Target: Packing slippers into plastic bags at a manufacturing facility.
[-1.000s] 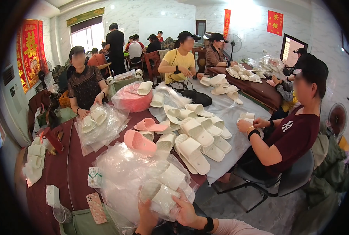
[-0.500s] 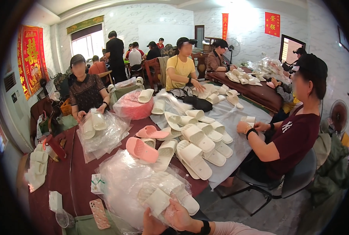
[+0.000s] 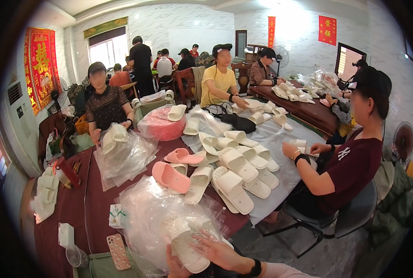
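A cream slipper [image 3: 190, 260] in a clear plastic bag lies near the front edge of the table, with more of the pale pair beside it under the film. My left hand [image 3: 176, 265] grips its near left side, thumb up along the edge. Stretched over the bag from the right, my right hand [image 3: 218, 252] rests its extended fingers on the film. A heap of clear plastic bags [image 3: 153, 215] spreads just beyond both hands. Behind it are a pink slipper [image 3: 171, 177] and several loose cream slippers [image 3: 233, 190].
A patterned phone [image 3: 118, 251], a small white box [image 3: 117, 216] and a clear cup [image 3: 76, 256] stand on the left. Across the table a person [image 3: 107, 104] handles bagged slippers; at right a seated person [image 3: 350, 162] holds a slipper. A chair [image 3: 354, 211] stands there.
The bagged slippers have tilted and come nearer to me. My right hand has gone from bent fingers at the bag to stretched fingers across it. The whole view has shifted slightly.
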A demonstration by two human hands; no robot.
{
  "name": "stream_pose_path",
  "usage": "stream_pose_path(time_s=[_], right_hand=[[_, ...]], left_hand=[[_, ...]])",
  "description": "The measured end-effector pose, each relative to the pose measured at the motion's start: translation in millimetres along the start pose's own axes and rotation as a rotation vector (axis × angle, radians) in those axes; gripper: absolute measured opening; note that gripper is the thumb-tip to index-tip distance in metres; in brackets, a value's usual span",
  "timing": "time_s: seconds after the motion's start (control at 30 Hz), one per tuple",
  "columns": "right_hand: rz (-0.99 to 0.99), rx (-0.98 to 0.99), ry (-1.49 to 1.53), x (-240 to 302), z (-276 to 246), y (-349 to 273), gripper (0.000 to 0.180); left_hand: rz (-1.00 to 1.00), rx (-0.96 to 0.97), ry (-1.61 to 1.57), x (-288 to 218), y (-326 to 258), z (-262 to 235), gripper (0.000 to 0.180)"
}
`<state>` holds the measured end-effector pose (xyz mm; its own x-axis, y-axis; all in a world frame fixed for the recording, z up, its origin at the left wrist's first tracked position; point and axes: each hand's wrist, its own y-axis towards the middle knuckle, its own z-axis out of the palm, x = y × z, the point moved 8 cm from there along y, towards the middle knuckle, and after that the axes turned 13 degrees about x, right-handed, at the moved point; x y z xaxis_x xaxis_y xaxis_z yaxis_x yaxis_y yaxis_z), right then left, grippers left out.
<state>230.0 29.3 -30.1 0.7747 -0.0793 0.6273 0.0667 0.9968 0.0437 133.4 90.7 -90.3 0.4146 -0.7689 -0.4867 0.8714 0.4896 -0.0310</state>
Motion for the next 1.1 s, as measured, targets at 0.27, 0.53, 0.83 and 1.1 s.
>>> stream_pose_path(time_s=[0.27, 0.53, 0.83, 1.1], right_hand=[[-0.306, -0.569, -1.804, 97, -19, -46, 0.058], [-0.093, -0.355, -1.836, 95, -51, -7, 0.012], [-0.113, -0.016, -0.635, 137, 29, 5, 0.025], [-0.575, -0.131, -0.39, 194, 63, -12, 0.024]], left_hand=[[0.009, -0.01, -0.18, -18, 0, 12, 0.046], [0.004, -0.036, -0.237, -41, 0, 29, 0.048], [-0.213, -0.145, 0.144, -111, -39, 64, 0.048], [-0.11, 0.092, 0.689, -169, -88, 172, 0.057]])
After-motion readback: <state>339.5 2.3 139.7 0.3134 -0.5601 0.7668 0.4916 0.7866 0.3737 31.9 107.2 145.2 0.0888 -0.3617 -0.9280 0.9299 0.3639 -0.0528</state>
